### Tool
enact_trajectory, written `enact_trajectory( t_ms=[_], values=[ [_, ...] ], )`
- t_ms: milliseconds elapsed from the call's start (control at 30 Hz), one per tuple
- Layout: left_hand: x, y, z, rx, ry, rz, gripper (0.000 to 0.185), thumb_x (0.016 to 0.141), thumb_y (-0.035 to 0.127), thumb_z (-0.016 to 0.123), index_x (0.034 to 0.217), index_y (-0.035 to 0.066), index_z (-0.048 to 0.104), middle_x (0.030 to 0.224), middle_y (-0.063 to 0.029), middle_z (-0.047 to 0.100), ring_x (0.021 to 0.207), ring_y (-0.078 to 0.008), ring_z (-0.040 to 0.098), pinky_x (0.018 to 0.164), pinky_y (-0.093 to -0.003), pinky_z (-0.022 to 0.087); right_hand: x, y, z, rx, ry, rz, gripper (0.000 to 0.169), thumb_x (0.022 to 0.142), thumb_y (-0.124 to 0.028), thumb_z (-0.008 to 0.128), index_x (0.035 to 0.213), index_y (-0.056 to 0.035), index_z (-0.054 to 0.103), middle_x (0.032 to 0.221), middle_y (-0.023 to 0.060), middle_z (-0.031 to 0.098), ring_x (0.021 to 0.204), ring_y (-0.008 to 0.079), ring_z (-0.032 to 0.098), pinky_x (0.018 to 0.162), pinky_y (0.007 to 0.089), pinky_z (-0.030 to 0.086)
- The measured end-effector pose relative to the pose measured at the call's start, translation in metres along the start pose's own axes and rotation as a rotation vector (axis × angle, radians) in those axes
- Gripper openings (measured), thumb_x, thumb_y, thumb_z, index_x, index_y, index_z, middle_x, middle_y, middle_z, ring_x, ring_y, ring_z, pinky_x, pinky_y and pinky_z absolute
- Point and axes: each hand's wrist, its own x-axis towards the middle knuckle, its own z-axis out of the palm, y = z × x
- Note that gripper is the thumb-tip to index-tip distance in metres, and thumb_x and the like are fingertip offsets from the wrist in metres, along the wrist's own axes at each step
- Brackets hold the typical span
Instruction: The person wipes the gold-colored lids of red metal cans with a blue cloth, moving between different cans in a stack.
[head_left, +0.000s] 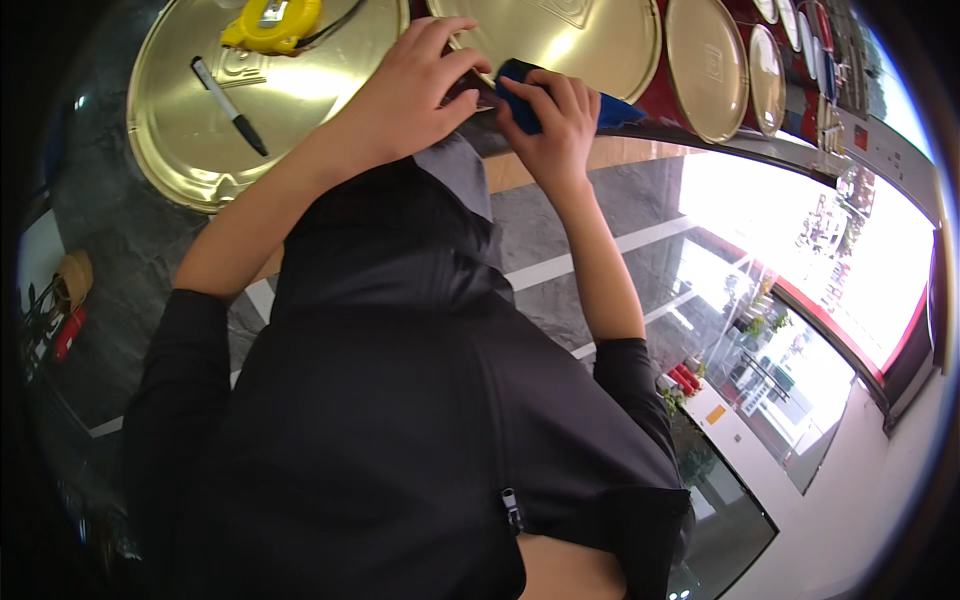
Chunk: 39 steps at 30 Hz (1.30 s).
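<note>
My right hand (555, 116) grips a dark blue item (619, 111), perhaps cloth or film, beside the rim of a round gold-coloured metal lid (607, 45). To its left, my left hand (427, 90) is raised with fingers spread and bent, near a dark edge between two lids; whether its fingertips touch anything I cannot tell. Under my left forearm lies another gold-coloured metal lid (300, 90). On that lid rest a yellow tape measure (274, 24) and a black-and-white marker pen (229, 105).
More round lids (706, 67) stand in a row at the upper right. Grey tiled floor (540, 232) with pale strips shows below. A red fire extinguisher (69, 335) is at the far left, and a bright glazed doorway (832, 247) at the right.
</note>
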Motion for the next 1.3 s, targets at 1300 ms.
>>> enact_trajectory(
  t_ms=[1300],
  values=[
    [0.009,-0.004,-0.013,-0.228,0.068,-0.168,0.028,0.093,0.013,0.057,0.12,0.007,0.062,0.14,-0.0122,0.048,0.132,-0.0293,0.045,0.11,-0.0384,0.036,0.005,0.021,-0.021,0.086,-0.208,-0.076,0.03,0.068,-0.015,0.077,0.095,-0.0084,0.067,0.094,0.0047,0.062,0.087,0.0254,0.061,0.076,0.039,0.046]
  ],
)
